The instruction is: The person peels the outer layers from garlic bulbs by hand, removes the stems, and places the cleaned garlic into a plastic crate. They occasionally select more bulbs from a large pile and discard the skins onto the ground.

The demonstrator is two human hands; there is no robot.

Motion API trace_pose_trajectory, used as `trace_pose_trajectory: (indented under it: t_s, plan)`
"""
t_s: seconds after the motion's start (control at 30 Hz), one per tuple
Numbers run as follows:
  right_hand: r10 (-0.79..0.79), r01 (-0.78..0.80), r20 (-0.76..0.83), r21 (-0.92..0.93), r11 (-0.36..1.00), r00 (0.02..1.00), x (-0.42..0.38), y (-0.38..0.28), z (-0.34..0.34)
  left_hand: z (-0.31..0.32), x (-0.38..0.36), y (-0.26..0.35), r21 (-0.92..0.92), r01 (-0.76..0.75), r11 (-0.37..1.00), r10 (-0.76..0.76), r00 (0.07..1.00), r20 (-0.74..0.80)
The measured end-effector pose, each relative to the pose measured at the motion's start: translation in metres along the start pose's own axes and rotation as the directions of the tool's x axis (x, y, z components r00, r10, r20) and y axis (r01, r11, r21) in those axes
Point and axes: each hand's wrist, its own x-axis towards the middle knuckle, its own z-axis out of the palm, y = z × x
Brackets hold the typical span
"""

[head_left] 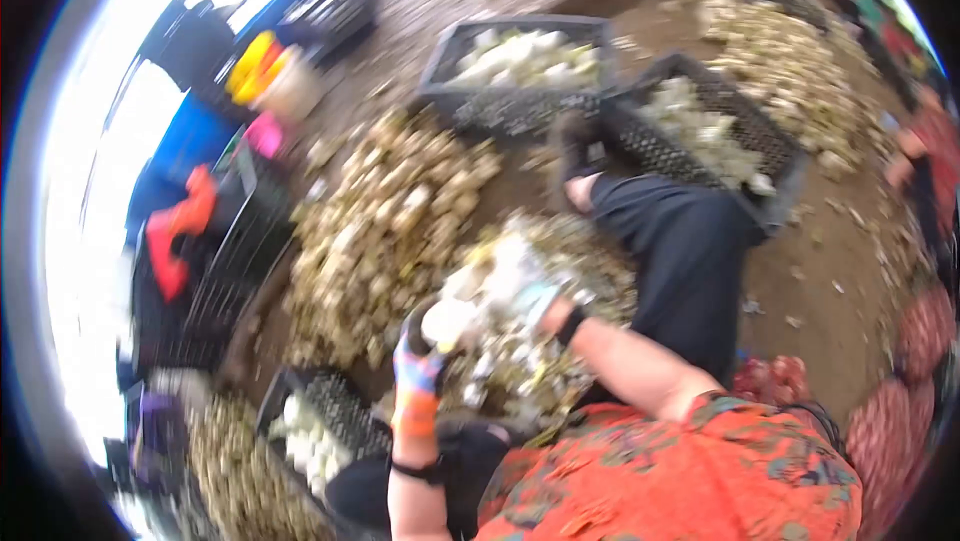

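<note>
My left hand point(418, 356), in a multicoloured glove with dark fingertips, is closed around a pale round white onion point(450, 322). Just to its right is my right hand point(541, 303), in a light blue-white glove. Motion smears its fingers, so whether it holds a tool or anything else does not show. Both hands are above a litter of papery onion skins and trimmings point(520, 371) on the ground between my legs. Beyond my left hand lies a large heap of tan, unpeeled onions point(380, 226).
Black crates of white onions stand ahead point(520, 91), by my right leg point(735, 131) and at my left knee point(340, 411). More onions are heaped at far right point(785, 71) and lower left point(235, 461). Red mesh sacks point(890, 431) and other people point(930, 156) are on the right.
</note>
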Motion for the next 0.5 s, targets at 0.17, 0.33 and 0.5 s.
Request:
trace_pose_trajectory:
  t_s: [0.17, 0.33, 0.5]
  plan:
    - [0.304, -0.101, 0.534, -0.375, 0.922, 0.789, -0.015, 0.02, -0.01, -0.012, -0.012, 0.018, 0.064, -0.101, 0.993, 0.101, 0.995, 0.01]
    - [-0.004, -0.318, 0.545, 0.494, 0.809, 0.838, 0.007, -0.065, -0.027, -0.024, -0.006, 0.004, 0.267, -0.13, 0.955, 0.167, 0.978, -0.122]
    - [-0.239, 0.147, 0.545, 0.208, 0.967, 0.803, 0.016, -0.091, -0.029, -0.014, -0.009, 0.022, 0.575, -0.208, 0.791, 0.243, 0.97, 0.017]
